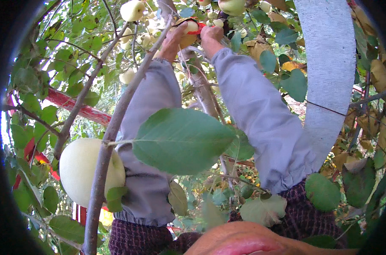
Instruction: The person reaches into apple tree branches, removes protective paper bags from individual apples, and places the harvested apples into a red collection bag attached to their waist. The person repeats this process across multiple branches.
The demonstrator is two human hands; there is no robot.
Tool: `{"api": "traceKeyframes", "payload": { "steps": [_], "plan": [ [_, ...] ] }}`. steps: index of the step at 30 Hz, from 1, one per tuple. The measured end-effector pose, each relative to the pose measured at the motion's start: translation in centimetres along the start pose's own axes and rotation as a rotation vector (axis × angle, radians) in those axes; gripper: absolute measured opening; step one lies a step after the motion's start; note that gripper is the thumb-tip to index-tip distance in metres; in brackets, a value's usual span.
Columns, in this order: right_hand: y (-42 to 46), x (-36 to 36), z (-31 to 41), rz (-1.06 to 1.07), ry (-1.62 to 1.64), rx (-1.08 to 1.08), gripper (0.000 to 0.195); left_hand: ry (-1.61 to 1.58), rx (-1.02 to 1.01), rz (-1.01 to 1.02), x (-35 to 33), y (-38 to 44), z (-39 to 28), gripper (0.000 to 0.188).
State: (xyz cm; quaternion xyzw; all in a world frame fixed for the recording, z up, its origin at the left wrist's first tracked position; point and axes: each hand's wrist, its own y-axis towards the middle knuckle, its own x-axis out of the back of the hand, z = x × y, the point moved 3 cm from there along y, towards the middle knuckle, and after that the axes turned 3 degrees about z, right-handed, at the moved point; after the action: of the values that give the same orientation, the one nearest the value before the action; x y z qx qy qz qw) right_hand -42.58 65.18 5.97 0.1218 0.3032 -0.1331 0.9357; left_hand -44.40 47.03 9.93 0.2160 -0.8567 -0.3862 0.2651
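Both arms, in pale grey sleeve covers, reach up among apple branches. Between my hands is a pale apple (191,27), partly wrapped in a paper fruit bag (188,40) that is tan outside and red inside. My left hand (173,41) grips the bag's left side. At its right side, the fingers of my right hand (212,35) pinch the red torn edge. Fingertips of both hands are partly hidden. Close above hang a pale apple (132,10) to the left and a greenish apple (232,6) to the right.
A thin branch (124,105) crosses my left arm. Near the camera hang a large pale apple (81,172) and a broad green leaf (183,140). A red painted bar (79,106) runs behind the left branches. A curved light-grey post or rail (330,63) rises beside my right arm.
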Motion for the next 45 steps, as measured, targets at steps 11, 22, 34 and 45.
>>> {"api": "traceKeyframes", "payload": {
  "steps": [11,22,34,45],
  "plan": [
    [-3.6,2.9,3.1,0.395,-0.133,0.385,0.025,0.012,0.423,0.131,2.5,5.6,5.9,0.056],
    [-1.1,-1.2,5.5,0.766,-0.194,0.239,0.028,-0.303,0.346,0.286,3.7,5.7,7.9,0.046],
    [-2.0,-0.7,8.5,0.493,-0.601,0.324,0.035,-0.235,0.329,0.252,2.7,5.7,6.4,0.044],
    [-2.3,-0.4,7.8,0.443,-0.587,0.627,0.028,-0.226,0.270,0.212,2.5,5.8,5.9,0.042]
  ]
}}
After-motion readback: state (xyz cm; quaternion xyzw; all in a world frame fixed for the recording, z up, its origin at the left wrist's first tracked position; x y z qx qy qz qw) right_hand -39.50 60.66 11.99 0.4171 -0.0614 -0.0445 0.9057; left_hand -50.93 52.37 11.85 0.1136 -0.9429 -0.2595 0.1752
